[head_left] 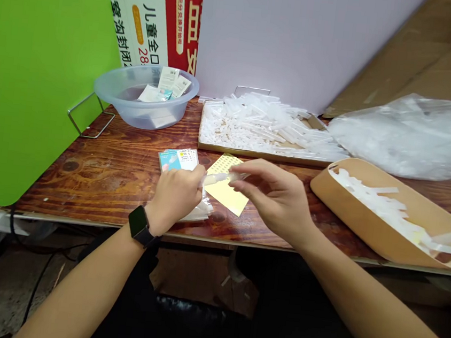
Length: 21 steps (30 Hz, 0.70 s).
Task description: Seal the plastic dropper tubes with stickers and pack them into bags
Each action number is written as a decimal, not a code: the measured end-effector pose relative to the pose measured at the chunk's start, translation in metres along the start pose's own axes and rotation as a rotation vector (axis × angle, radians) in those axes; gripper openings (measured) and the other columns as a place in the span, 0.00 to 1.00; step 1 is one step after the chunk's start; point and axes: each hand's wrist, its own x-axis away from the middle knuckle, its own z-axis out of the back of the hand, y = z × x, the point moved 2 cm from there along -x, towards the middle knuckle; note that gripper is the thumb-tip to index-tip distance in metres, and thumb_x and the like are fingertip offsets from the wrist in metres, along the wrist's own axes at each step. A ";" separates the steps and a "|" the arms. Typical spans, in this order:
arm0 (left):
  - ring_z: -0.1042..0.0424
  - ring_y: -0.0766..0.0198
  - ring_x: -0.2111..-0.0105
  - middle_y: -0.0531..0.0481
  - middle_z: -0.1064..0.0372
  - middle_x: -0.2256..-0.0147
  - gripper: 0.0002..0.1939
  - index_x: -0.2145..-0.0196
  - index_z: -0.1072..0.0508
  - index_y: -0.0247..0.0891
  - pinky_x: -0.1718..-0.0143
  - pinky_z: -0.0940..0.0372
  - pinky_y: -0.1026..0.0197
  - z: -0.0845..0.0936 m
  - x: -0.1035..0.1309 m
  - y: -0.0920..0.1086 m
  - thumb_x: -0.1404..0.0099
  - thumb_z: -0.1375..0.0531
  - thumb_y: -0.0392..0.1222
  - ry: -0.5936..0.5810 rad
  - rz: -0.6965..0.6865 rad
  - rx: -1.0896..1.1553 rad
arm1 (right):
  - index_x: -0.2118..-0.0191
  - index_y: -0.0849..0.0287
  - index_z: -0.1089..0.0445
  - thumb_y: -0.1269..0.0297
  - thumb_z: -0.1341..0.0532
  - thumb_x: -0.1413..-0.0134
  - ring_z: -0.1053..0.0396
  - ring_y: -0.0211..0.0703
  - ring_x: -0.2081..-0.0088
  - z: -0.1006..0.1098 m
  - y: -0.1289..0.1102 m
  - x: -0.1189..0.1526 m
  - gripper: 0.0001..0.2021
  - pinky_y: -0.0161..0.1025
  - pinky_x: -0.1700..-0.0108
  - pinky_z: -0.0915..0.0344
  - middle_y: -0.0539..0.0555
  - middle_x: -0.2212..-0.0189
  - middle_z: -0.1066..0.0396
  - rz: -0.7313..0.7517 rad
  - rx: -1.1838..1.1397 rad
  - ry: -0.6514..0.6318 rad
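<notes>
My left hand (178,191), with a dark watch on its wrist, is closed around a translucent whitish plastic tube (213,179) that points right. At the tube's tip, the thumb and fingers of my right hand (277,196) pinch a small clear piece (232,176); whether it is a cap joined to the tube is too small to tell. Beneath the hands lies a yellow sheet of round stickers (226,195), tilted on the table. Blue-and-white printed packets (178,158) are stacked behind my left hand, partly hidden by it.
A shallow cardboard tray (259,154) heaped with clear tubes and small white parts stands behind. A blue translucent basin (142,114) with packets is at back left. On the right are a tan bin (348,225) with white strips and a clear plastic bag (414,138).
</notes>
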 end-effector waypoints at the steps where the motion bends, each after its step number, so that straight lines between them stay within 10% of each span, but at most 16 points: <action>1: 0.26 0.54 0.69 0.45 0.26 0.71 0.14 0.58 0.30 0.37 0.67 0.39 0.58 0.000 0.001 0.002 0.39 0.51 0.33 0.009 -0.024 0.000 | 0.61 0.56 0.28 0.63 0.36 0.45 0.28 0.43 0.64 -0.001 -0.001 0.001 0.06 0.39 0.63 0.31 0.54 0.65 0.26 0.061 0.052 -0.012; 9: 0.27 0.54 0.72 0.42 0.26 0.72 0.15 0.60 0.29 0.35 0.71 0.41 0.59 0.003 0.004 0.008 0.39 0.53 0.30 0.041 -0.122 -0.054 | 0.82 0.60 0.35 0.51 0.51 0.36 0.41 0.35 0.84 0.000 0.004 -0.001 0.27 0.35 0.78 0.46 0.49 0.87 0.39 0.028 0.293 -0.233; 14: 0.27 0.52 0.72 0.42 0.26 0.72 0.15 0.61 0.28 0.37 0.73 0.43 0.59 0.008 0.004 -0.001 0.39 0.52 0.31 0.051 -0.085 -0.108 | 0.60 0.60 0.32 0.53 0.42 0.42 0.31 0.40 0.71 -0.001 0.003 0.001 0.14 0.36 0.68 0.37 0.56 0.67 0.28 0.235 0.332 -0.111; 18: 0.27 0.53 0.73 0.43 0.27 0.73 0.14 0.61 0.28 0.37 0.72 0.44 0.59 0.009 0.005 -0.003 0.38 0.52 0.32 0.051 -0.103 -0.109 | 0.75 0.59 0.35 0.55 0.55 0.33 0.38 0.37 0.79 -0.008 0.005 0.004 0.22 0.35 0.74 0.44 0.51 0.82 0.35 0.193 0.503 -0.208; 21: 0.27 0.55 0.72 0.44 0.27 0.73 0.13 0.62 0.28 0.37 0.70 0.43 0.59 0.007 0.006 0.000 0.39 0.51 0.32 0.047 -0.124 -0.088 | 0.69 0.59 0.32 0.52 0.50 0.37 0.34 0.40 0.73 -0.008 0.002 0.004 0.18 0.36 0.71 0.42 0.56 0.73 0.29 0.328 0.622 -0.154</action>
